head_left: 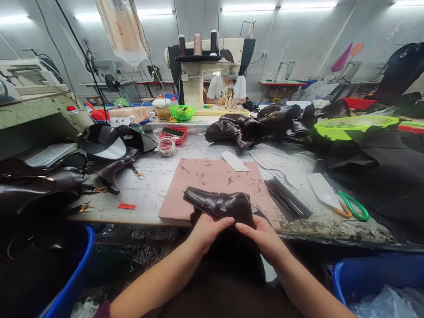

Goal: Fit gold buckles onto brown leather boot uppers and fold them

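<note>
A dark brown leather boot upper with crossed straps lies over the front edge of a pink board. My left hand grips its lower edge, thumb on top and fingers hidden beneath. Close by on the right, my right hand pinches the same upper, its thumb pointing toward the other thumb. Part of the upper hangs down below the table edge. On the board's far side rests a white paper piece. Dark strips lie bundled just right of the board.
Scissors with green and orange handles lie at right. Boot uppers are piled at left and back. A sewing machine stands behind, with a person beyond it. Blue bins flank the table below.
</note>
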Tool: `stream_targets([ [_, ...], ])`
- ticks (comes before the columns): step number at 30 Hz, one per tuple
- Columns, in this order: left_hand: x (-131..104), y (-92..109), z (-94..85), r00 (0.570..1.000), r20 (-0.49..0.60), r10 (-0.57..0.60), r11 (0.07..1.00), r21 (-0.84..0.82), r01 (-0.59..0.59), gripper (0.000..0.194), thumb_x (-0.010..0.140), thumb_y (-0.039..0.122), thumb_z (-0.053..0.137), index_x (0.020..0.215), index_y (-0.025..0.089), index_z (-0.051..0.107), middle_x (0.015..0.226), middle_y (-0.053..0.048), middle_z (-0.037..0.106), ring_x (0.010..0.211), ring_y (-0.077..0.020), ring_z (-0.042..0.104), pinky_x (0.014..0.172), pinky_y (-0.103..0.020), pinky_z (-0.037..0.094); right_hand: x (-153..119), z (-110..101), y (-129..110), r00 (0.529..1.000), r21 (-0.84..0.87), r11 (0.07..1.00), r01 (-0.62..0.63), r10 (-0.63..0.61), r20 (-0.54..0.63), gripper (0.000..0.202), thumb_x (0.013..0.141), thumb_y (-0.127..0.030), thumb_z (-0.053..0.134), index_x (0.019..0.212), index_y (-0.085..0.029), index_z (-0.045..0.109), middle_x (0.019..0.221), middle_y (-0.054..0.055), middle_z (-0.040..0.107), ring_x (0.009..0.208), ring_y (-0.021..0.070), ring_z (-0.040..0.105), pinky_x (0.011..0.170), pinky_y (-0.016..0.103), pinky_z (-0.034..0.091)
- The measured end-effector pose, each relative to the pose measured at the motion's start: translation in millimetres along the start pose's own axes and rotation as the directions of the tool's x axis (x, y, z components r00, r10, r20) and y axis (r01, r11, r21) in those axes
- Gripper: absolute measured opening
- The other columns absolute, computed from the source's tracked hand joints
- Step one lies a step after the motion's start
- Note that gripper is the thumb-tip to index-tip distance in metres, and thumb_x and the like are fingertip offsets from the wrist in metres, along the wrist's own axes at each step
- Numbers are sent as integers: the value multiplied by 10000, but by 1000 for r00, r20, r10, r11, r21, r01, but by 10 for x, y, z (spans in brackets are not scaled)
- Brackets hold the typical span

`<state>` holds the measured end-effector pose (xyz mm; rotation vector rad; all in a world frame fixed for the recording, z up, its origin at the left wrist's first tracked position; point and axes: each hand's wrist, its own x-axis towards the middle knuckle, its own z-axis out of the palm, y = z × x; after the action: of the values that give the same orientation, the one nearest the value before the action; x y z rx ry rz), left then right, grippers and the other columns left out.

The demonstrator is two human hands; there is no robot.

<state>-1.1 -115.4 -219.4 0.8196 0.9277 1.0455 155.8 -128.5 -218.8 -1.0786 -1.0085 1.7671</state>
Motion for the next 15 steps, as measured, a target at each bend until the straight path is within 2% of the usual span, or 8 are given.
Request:
stream_targets([
  [3,30,-32,24,999,-31,-10,999,-33,9,340,571,220,775,880,111,681,936,-102,696,901,-239,623,838,-321,461,39,-9,-24,1000,-43,999,-1,2,12,310,623,-364,745,842,-158,671,732,19,670,669,150,591,636,270,443],
  [6,50,31,11,991,-56,-118,988,-105,112,311,557,223,780,819,80,689,821,-105,711,764,-216,654,722,-278,510,101,0,-47,997,-13,999,36,-35,72,309,581,-379,761,766,-146,678,683,9,654,626,132,572,634,270,429],
  [8,69,169,-25,972,-111,-207,971,-142,191,250,578,221,764,759,66,689,733,-98,711,656,-199,658,618,-252,528,151,-5,-91,993,15,997,79,-80,92,337,541,-378,776,764,-144,683,681,7,649,636,136,570,668,289,428],
  [9,87,264,-54,961,-170,-218,968,-164,190,201,581,189,754,728,69,687,707,-84,710,619,-190,655,575,-239,533,174,-18,-128,990,16,994,108,-109,93,345,526,-378,780,762,-145,686,677,3,644,644,139,569,682,296,427],
  [10,111,371,-89,952,-246,-181,975,-175,140,166,569,125,742,721,88,685,715,-61,714,609,-184,657,537,-223,534,193,-36,-175,986,8,990,138,-138,97,346,520,-376,780,763,-148,687,677,-1,640,657,143,569,699,303,425],
  [11,140,481,-129,947,-281,-158,977,-181,109,163,576,63,712,733,99,685,743,-51,718,640,-186,665,566,-226,549,207,-58,-231,980,-7,985,173,-171,104,341,522,-376,776,763,-152,689,681,-6,637,669,144,568,712,305,424],
  [12,171,588,-173,923,-359,-137,981,-178,76,133,576,27,682,685,102,676,711,-44,717,619,-189,666,541,-219,553,217,-81,-291,972,-29,977,210,-205,114,333,530,-379,770,766,-157,689,691,-9,635,684,146,567,722,304,423],
  [15,288,828,-311,898,-427,-103,988,-150,42,214,629,-24,576,694,152,678,741,-1,723,632,-190,671,497,-217,559,282,-135,-480,950,-173,939,297,-274,147,338,577,-413,736,807,-172,682,732,-9,633,725,156,566,713,290,423],
])
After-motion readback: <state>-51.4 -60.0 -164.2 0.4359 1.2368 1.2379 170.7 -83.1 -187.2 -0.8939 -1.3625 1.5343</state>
